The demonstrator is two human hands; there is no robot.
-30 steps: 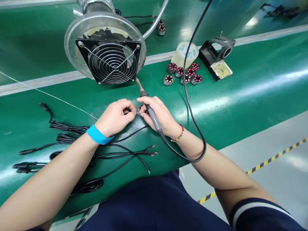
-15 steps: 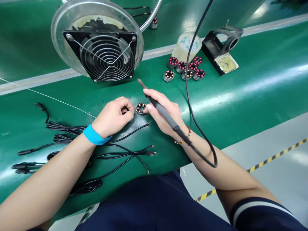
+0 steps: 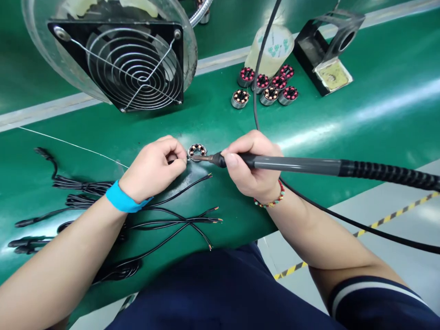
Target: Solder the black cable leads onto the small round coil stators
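Observation:
My left hand [image 3: 153, 165], with a blue wristband, is pinched closed at the left edge of a small motor stator [image 3: 197, 150]. A dark bit that looks like a black cable shows between its fingers; most of it is hidden. The stator is a metal ring with copper windings, lying on the green bench. In my right hand [image 3: 252, 165] is a soldering iron [image 3: 297, 165], held like a pen and nearly level. Its tip points left and meets the stator's lower edge in view; whether it touches, I cannot tell.
A fan with a wire guard [image 3: 142, 78] stands at the upper left. Several more stators [image 3: 261, 83] sit beside a tape roll [image 3: 271, 48]. Behind them is an iron stand [image 3: 321, 50] with a sponge. Several black cables [image 3: 172, 224] lie at the lower left. The iron's cord crosses my right arm.
My right hand has swung the soldering iron from pointing up and away down to the stator. My left hand stays pinched beside the stator. The camera view has shifted slightly.

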